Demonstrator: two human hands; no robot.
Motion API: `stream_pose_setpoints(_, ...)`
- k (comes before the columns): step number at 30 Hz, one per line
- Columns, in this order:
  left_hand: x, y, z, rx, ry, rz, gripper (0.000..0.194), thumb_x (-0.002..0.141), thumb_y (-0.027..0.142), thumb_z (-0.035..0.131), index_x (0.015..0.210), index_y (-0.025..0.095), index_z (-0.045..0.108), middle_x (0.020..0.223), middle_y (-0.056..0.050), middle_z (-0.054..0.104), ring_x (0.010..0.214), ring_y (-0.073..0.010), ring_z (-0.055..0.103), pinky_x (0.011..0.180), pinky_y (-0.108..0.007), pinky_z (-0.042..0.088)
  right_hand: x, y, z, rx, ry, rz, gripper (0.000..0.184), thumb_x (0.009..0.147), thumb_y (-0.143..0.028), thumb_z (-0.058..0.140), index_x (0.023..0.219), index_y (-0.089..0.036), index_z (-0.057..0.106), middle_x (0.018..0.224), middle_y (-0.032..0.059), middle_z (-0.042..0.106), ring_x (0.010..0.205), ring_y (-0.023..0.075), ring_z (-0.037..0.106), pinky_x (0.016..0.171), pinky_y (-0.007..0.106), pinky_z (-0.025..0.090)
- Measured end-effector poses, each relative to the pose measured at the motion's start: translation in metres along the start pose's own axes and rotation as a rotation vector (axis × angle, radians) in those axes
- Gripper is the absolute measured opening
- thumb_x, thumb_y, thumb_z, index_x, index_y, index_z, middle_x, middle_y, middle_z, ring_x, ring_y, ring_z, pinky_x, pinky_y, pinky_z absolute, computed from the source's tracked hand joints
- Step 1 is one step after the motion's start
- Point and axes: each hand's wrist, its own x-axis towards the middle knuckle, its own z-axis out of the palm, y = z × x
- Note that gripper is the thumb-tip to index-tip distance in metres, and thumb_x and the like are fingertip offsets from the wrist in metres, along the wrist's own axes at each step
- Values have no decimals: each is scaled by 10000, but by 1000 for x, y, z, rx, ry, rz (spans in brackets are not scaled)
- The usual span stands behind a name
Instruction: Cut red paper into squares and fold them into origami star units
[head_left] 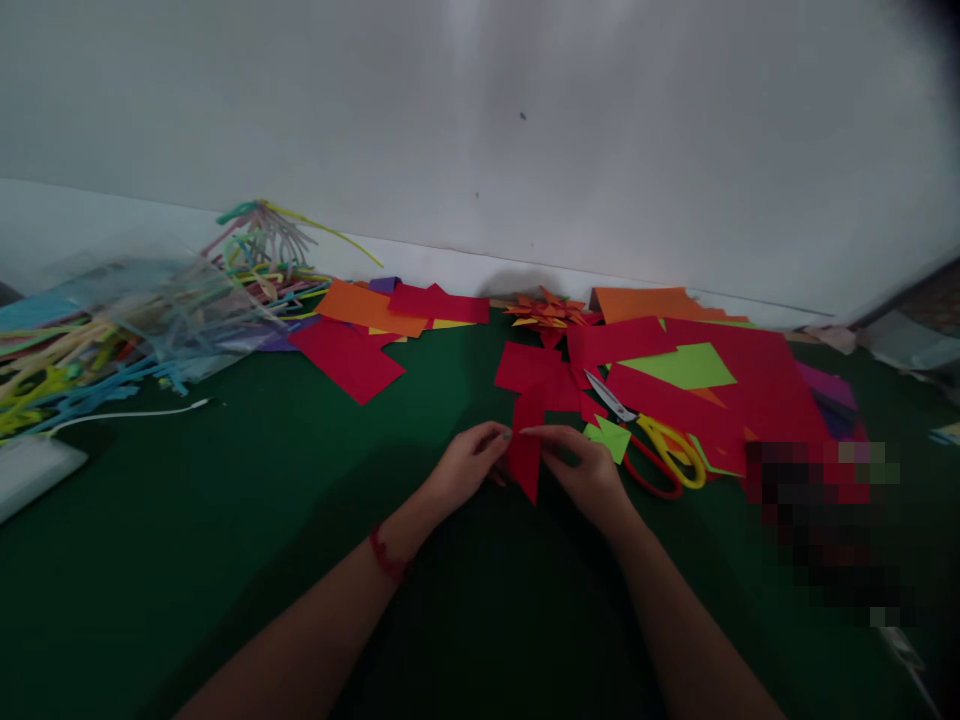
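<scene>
Both my hands meet at the middle of the dark green table [247,470] around a small red paper piece [525,460]. My left hand [469,465] pinches its left edge with curled fingers, and a red thread band circles that wrist. My right hand [589,470] grips the right edge of the same piece, thumb and forefinger closed on it. Just beyond the piece lie more red paper cuttings [536,375]. Scissors with yellow and red handles [652,445] lie on the table directly right of my right hand, next to a small green scrap [609,437].
Red, orange and green paper sheets [697,370] cover the right back of the table. A folded orange-red paper star [551,312] sits by the white wall. A heap of coloured paper strips and clear plastic [150,310] fills the left. A white cable [127,413] runs there.
</scene>
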Motion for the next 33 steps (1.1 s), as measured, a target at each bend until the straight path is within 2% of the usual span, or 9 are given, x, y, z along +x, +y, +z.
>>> stream_pose_setpoints(2, 0, -1, 1, 39, 91, 104, 246, 828, 171, 438, 1066, 181, 500, 900, -46, 613, 761, -142, 620, 568, -232, 511, 1, -1, 0, 12, 31, 49, 292, 791, -178, 525, 1053, -260, 625, 1015, 24, 656, 926, 183, 599, 840, 334, 466)
stream_pose_setpoints(4, -1, -1, 1, 148, 137, 237, 365, 770, 59, 451, 1101, 208, 497, 1005, -47, 605, 881, -145, 601, 674, -246, 509, 1, -2, 0, 39, 53, 92, 302, 796, -203, 526, 1082, -251, 609, 1054, 30, 647, 954, 190, 593, 855, 341, 460)
stream_pose_setpoints(7, -4, 1, 1, 336, 179, 400, 391, 719, 3, 470, 1029, 222, 564, 1042, -32, 604, 957, -149, 574, 769, -261, 483, 2, -7, 2, 105, 56, 103, 311, 793, -204, 532, 1093, -252, 601, 1085, 27, 635, 1009, 194, 574, 869, 334, 452)
stream_pose_setpoints(10, -7, 3, -1, 404, 242, 476, 316, 716, 9, 481, 918, 212, 615, 981, -29, 626, 933, -154, 578, 767, -269, 486, 2, -9, 3, 190, 16, 108, 307, 795, -190, 530, 1084, -259, 605, 1103, 22, 628, 1039, 190, 562, 896, 332, 433)
stream_pose_setpoints(15, -8, 3, -3, 358, 308, 465, 257, 729, 11, 480, 801, 198, 641, 917, -27, 647, 848, -144, 604, 769, -266, 487, 4, -5, -1, 526, 40, 260, 481, 779, -194, 547, 1243, -271, 447, 958, 37, 677, 917, 195, 620, 766, 333, 488)
stream_pose_setpoints(19, -8, 2, -2, 317, 273, 427, 259, 714, 2, 477, 791, 190, 639, 896, -25, 656, 834, -144, 610, 769, -257, 486, 7, -1, 0, 713, 153, 477, 473, 767, -322, 592, 1201, -218, 436, 813, 42, 671, 723, 198, 652, 562, 292, 507)
stream_pose_setpoints(22, -9, 4, -1, 306, 255, 385, 250, 709, 7, 477, 778, 187, 635, 890, -26, 659, 837, -151, 610, 766, -262, 484, 8, -2, 4, 695, 176, 532, 418, 723, -366, 643, 1079, -193, 508, 730, 22, 649, 615, 172, 629, 480, 254, 478)
stream_pose_setpoints(26, -9, 5, 0, 335, 214, 356, 219, 718, 34, 489, 777, 187, 634, 888, -30, 660, 850, -164, 606, 765, -276, 476, 6, -5, 7, 575, 44, 463, 251, 706, -363, 664, 848, -161, 616, 751, 32, 648, 605, 134, 589, 504, 230, 452)
stream_pose_setpoints(33, -8, 6, 1, 335, 226, 338, 261, 754, 39, 450, 860, 191, 632, 939, -24, 657, 894, -150, 598, 807, -264, 462, 7, -3, 4, 479, 73, 477, 280, 691, -406, 668, 825, -163, 626, 680, 26, 662, 592, 151, 604, 498, 239, 431)
